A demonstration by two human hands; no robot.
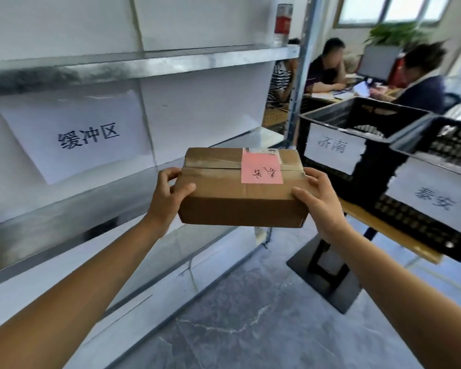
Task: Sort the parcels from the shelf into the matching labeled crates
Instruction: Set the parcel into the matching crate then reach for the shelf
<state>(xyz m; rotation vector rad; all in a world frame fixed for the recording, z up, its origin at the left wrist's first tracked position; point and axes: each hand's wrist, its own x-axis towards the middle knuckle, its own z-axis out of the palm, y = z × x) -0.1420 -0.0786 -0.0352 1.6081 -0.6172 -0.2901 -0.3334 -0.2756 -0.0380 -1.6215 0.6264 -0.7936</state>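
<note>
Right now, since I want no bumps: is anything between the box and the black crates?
Nothing visible. The left hand and right hand hold the box in open air; only the walls of the crates rise before their openings.

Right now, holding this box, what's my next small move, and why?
Probably carry the brown cardboard parcel right, toward the nearer black plastic crate: its pink handwritten label, read upside down, seems to match that crate's white paper sign, though blur leaves doubt.
</note>
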